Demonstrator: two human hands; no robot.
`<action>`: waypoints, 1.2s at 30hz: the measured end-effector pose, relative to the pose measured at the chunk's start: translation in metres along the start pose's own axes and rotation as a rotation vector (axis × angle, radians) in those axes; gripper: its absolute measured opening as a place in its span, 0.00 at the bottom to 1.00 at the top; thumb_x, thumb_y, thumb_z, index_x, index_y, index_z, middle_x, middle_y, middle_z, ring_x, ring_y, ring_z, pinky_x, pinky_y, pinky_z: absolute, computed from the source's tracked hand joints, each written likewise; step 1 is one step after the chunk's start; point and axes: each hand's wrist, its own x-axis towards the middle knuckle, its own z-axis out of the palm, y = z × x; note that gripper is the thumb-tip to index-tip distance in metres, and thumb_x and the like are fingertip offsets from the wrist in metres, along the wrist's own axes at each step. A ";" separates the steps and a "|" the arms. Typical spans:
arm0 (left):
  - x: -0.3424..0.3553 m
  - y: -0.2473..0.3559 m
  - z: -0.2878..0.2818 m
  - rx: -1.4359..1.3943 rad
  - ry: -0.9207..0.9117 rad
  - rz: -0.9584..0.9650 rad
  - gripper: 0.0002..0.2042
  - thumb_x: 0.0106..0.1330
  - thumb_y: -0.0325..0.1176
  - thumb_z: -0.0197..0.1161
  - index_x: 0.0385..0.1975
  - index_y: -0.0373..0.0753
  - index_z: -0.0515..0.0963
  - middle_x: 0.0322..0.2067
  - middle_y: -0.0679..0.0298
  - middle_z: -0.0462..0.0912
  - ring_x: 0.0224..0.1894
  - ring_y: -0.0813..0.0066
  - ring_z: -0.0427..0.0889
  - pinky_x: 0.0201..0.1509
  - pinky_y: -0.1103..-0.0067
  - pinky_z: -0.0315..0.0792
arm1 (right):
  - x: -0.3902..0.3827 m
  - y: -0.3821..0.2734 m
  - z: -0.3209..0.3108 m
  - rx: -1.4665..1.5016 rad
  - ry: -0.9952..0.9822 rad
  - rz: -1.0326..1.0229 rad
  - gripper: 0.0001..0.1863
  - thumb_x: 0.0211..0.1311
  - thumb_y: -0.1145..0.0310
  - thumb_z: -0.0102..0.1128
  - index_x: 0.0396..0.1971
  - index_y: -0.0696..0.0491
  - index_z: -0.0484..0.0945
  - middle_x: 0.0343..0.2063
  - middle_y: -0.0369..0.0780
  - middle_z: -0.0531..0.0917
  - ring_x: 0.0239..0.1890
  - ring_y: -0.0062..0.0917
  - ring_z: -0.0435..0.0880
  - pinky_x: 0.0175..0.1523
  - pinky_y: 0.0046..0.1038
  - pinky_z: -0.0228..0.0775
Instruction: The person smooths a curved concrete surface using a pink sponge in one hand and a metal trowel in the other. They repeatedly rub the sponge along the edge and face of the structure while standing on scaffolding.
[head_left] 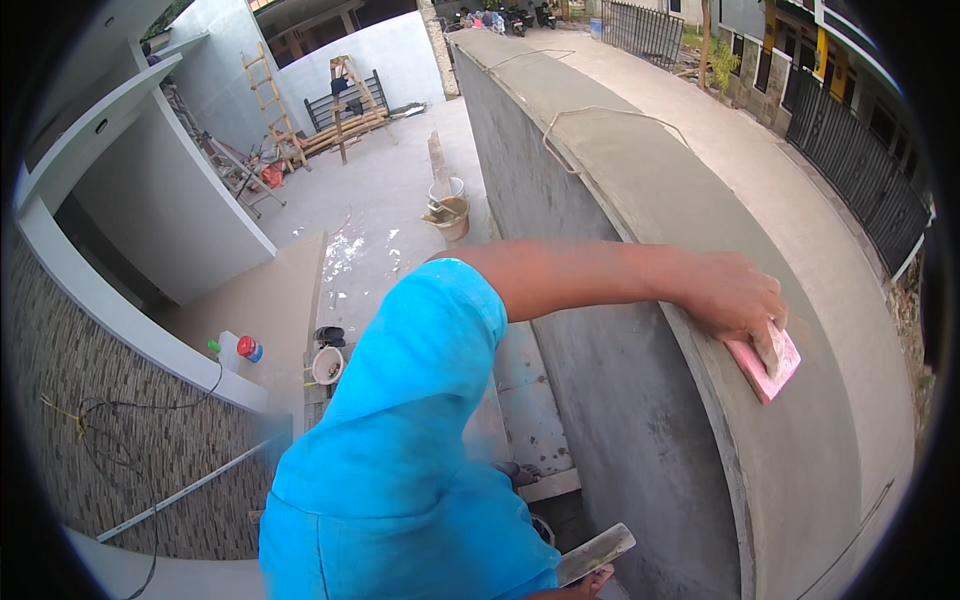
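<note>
My left hand reaches across to the right. Its fingers grip a pink rectangular foam pad, which lies against the grey cement top of a low wall. One finger stretches down over the pad's face. Low at the bottom edge, my right hand is closed round a trowel, partly cut off by the frame. The trowel's flat, cement-smeared blade points up and to the right, beside the wall's inner face. My blue sleeve and shirt cover much of the lower middle.
A bent wire or cord lies over the wall top farther along. Buckets stand at the wall's foot. Bamboo ladders and poles lean at the far left. A small white pail sits left of me. Beyond the wall runs a paved lane.
</note>
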 end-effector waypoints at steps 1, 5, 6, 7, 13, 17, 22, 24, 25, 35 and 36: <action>-0.016 -0.015 -0.006 -0.020 -0.077 -0.005 0.20 0.67 0.30 0.61 0.50 0.71 0.86 0.51 0.68 0.83 0.57 0.65 0.80 0.48 0.68 0.79 | -0.009 0.007 -0.011 0.006 0.000 -0.014 0.18 0.67 0.62 0.57 0.50 0.57 0.69 0.45 0.44 0.79 0.47 0.29 0.80 0.55 0.35 0.74; 0.000 -0.005 -0.024 -0.043 -0.124 -0.075 0.19 0.68 0.31 0.61 0.50 0.71 0.86 0.52 0.67 0.83 0.57 0.66 0.80 0.50 0.69 0.80 | -0.032 0.023 -0.037 0.114 0.074 -0.064 0.14 0.66 0.68 0.56 0.47 0.57 0.68 0.45 0.45 0.80 0.47 0.29 0.80 0.55 0.35 0.74; 0.020 0.013 -0.028 -0.077 -0.125 0.023 0.18 0.67 0.32 0.62 0.50 0.70 0.86 0.52 0.68 0.83 0.57 0.66 0.80 0.49 0.69 0.80 | -0.031 0.023 -0.037 0.112 0.053 -0.050 0.16 0.65 0.70 0.56 0.50 0.58 0.69 0.46 0.45 0.80 0.48 0.29 0.80 0.56 0.35 0.74; 0.046 0.038 -0.030 -0.061 -0.192 0.016 0.18 0.67 0.33 0.63 0.50 0.70 0.86 0.52 0.68 0.83 0.57 0.66 0.80 0.47 0.68 0.80 | -0.030 0.019 -0.038 0.109 0.032 -0.035 0.17 0.65 0.72 0.57 0.52 0.58 0.69 0.47 0.44 0.80 0.49 0.29 0.80 0.56 0.35 0.74; 0.188 0.158 0.020 -0.115 -0.353 0.260 0.15 0.72 0.47 0.58 0.55 0.63 0.84 0.55 0.67 0.84 0.58 0.59 0.80 0.50 0.50 0.79 | 0.011 -0.015 0.000 -0.001 0.014 0.099 0.19 0.65 0.72 0.57 0.54 0.59 0.69 0.47 0.44 0.80 0.49 0.29 0.80 0.56 0.35 0.74; 0.220 0.157 0.064 -0.107 -0.157 0.415 0.15 0.72 0.48 0.58 0.53 0.58 0.85 0.48 0.60 0.87 0.50 0.54 0.84 0.46 0.52 0.79 | 0.030 -0.030 0.031 -0.039 -0.012 0.169 0.19 0.65 0.72 0.57 0.54 0.59 0.68 0.47 0.44 0.80 0.49 0.29 0.80 0.56 0.35 0.73; 0.196 0.142 0.038 -0.132 -0.085 0.408 0.14 0.72 0.43 0.59 0.51 0.52 0.87 0.42 0.53 0.89 0.41 0.48 0.88 0.43 0.54 0.78 | 0.043 -0.043 0.052 -0.103 -0.089 0.241 0.20 0.64 0.72 0.57 0.56 0.59 0.68 0.48 0.44 0.80 0.50 0.28 0.80 0.56 0.35 0.73; 0.178 0.138 0.018 -0.092 -0.039 0.445 0.13 0.70 0.39 0.59 0.46 0.45 0.87 0.42 0.48 0.88 0.42 0.45 0.86 0.45 0.55 0.76 | 0.046 -0.050 0.056 -0.137 -0.124 0.275 0.21 0.64 0.72 0.57 0.56 0.59 0.68 0.48 0.44 0.80 0.50 0.28 0.80 0.56 0.35 0.73; 0.168 0.134 0.012 -0.074 -0.009 0.481 0.13 0.68 0.37 0.59 0.44 0.41 0.88 0.41 0.46 0.88 0.42 0.44 0.85 0.46 0.56 0.74 | 0.048 -0.053 0.059 -0.152 -0.134 0.287 0.21 0.64 0.72 0.57 0.56 0.59 0.68 0.48 0.44 0.80 0.50 0.28 0.80 0.56 0.34 0.73; 0.016 -0.005 -0.035 -0.087 -0.412 -0.263 0.27 0.71 0.35 0.53 0.70 0.67 0.71 0.64 0.71 0.79 0.61 0.59 0.79 0.58 0.58 0.75 | 0.053 -0.063 0.072 -0.190 -0.202 0.342 0.23 0.64 0.73 0.57 0.59 0.59 0.68 0.49 0.43 0.80 0.51 0.28 0.80 0.57 0.34 0.73; -0.013 -0.013 -0.055 -0.066 -0.401 -0.425 0.27 0.71 0.35 0.54 0.70 0.68 0.71 0.65 0.73 0.78 0.62 0.60 0.79 0.58 0.59 0.76 | 0.052 -0.063 0.072 -0.188 -0.204 0.340 0.23 0.64 0.73 0.57 0.59 0.59 0.68 0.49 0.43 0.80 0.51 0.28 0.80 0.57 0.34 0.73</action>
